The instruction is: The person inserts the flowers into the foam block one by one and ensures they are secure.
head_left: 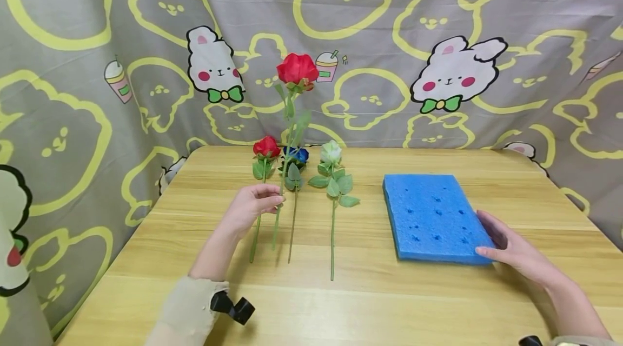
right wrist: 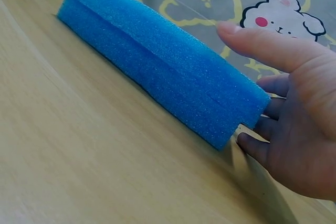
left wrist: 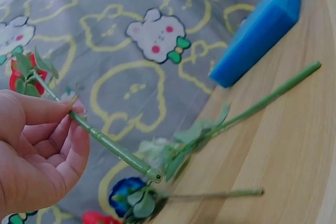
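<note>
My left hand [head_left: 254, 204] pinches the green stem of a red artificial rose [head_left: 298, 70] between thumb and fingers, its bloom held high and its cut end pointing down. In the left wrist view the stem [left wrist: 118, 149] slants across, clear of the table. At the right side of a blue foam block [head_left: 433, 216] with several small holes in its top, my right hand [head_left: 516, 251] has its thumb over the near corner and its fingers along the side. In the right wrist view the fingers [right wrist: 273, 106] touch the end of the block, thumb lifted above it.
Another red rose [head_left: 266, 147], a blue rose [head_left: 297, 155] and a white rose [head_left: 331, 152] lie on the wooden table [head_left: 360, 313], stems toward me. A grey curtain [head_left: 360, 119] with yellow cartoon outlines hangs behind the table and along its left.
</note>
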A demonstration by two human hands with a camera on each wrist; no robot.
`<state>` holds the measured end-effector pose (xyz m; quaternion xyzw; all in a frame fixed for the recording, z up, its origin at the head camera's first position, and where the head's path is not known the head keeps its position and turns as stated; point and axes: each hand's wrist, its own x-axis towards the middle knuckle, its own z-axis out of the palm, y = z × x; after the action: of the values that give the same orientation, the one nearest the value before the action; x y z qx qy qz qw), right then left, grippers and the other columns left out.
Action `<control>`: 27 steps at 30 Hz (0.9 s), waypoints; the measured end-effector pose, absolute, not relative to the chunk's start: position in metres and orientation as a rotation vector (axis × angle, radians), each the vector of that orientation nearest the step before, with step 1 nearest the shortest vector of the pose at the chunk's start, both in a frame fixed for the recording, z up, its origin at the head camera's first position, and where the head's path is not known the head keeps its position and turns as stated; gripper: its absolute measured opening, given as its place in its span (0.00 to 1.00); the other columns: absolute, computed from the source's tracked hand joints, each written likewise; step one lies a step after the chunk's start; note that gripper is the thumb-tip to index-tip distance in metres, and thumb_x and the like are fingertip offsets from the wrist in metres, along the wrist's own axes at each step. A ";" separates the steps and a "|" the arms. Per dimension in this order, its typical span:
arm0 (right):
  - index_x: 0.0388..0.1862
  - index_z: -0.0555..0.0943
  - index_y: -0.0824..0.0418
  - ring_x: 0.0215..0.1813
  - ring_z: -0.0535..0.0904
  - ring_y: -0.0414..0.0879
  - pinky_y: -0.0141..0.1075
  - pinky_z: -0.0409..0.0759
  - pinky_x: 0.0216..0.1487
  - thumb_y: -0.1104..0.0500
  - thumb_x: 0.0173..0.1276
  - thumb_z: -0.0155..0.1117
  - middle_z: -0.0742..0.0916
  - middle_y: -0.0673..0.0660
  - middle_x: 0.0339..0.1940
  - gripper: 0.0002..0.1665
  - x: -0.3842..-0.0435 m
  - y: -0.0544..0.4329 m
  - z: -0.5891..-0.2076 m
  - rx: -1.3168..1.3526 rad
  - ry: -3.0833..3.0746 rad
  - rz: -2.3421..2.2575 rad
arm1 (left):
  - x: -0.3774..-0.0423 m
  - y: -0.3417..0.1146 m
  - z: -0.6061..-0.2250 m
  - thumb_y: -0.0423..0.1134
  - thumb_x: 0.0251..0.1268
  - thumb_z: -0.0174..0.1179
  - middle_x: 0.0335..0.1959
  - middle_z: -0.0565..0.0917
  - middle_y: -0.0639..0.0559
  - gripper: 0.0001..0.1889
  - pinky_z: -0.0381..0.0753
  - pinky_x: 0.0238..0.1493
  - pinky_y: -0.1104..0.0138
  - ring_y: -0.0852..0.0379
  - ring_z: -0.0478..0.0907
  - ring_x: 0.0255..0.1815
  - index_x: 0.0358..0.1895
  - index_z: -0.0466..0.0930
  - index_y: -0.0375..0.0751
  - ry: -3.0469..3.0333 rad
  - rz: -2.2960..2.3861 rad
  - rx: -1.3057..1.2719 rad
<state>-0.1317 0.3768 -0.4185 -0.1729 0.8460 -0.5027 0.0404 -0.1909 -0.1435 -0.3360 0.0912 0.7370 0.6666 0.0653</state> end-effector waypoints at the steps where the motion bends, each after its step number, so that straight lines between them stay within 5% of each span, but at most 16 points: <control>1: 0.73 0.40 0.69 0.59 0.52 0.14 0.12 0.54 0.53 0.71 0.67 0.53 0.54 0.36 0.69 0.44 -0.131 0.376 -0.419 -0.541 2.588 -1.545 | -0.192 -0.140 -0.336 0.26 0.60 0.57 0.32 0.81 0.52 0.10 0.79 0.38 0.67 0.60 0.77 0.32 0.43 0.75 0.23 2.221 2.010 0.289; 10: 0.74 0.37 0.64 0.63 0.41 0.19 0.09 0.45 0.52 0.70 0.63 0.57 0.50 0.28 0.65 0.50 -0.128 0.376 -0.420 -0.562 2.626 -1.445 | -0.198 -0.106 -0.335 0.26 0.59 0.58 0.30 0.81 0.51 0.10 0.80 0.36 0.65 0.60 0.77 0.30 0.42 0.76 0.23 2.201 1.979 0.392; 18: 0.74 0.36 0.64 0.62 0.41 0.18 0.09 0.44 0.53 0.71 0.61 0.58 0.47 0.33 0.68 0.52 -0.126 0.375 -0.420 -0.579 2.601 -1.467 | -0.202 -0.076 -0.332 0.25 0.59 0.58 0.31 0.82 0.47 0.10 0.81 0.37 0.64 0.61 0.77 0.31 0.43 0.77 0.22 2.166 1.947 0.471; 27: 0.74 0.36 0.64 0.61 0.42 0.15 0.09 0.44 0.53 0.72 0.60 0.59 0.42 0.51 0.75 0.53 -0.126 0.374 -0.419 -0.566 2.612 -1.475 | -0.207 -0.049 -0.333 0.26 0.60 0.58 0.31 0.81 0.51 0.11 0.81 0.39 0.63 0.51 0.78 0.36 0.44 0.77 0.22 2.136 1.919 0.527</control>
<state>-0.1261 0.3736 -0.4188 -0.1853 0.8547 -0.4828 0.0446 -0.2071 -0.0488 -0.3328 0.1795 0.7272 0.6532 0.1111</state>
